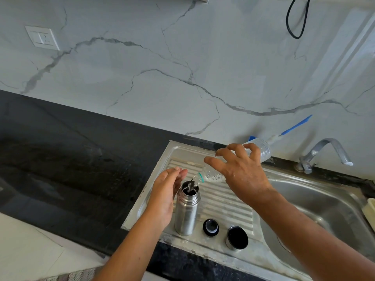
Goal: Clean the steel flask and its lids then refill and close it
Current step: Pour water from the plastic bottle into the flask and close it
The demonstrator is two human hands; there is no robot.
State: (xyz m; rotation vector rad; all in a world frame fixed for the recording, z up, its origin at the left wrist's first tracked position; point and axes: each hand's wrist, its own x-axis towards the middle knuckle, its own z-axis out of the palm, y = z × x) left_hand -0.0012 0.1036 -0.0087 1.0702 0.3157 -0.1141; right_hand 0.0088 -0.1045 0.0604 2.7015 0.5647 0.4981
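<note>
Our left hand (164,197), fingers straight, flanks the flask (186,211) at nine o'clock; right hand (241,171) at two o'clock grips the pouring bottle (212,177).

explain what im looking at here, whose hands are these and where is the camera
There is no machine here. One camera worn on a person's head looks down at their two bare hands. The right hand holds a clear bottle, tipped so that water pours into the open steel flask. The flask stands upright on the sink's drainboard. The left hand, fingers straight, is beside the flask and seems to steady it. Two lids lie near the flask: a black stopper and a steel cap. The basin and tap are to the right.
</note>
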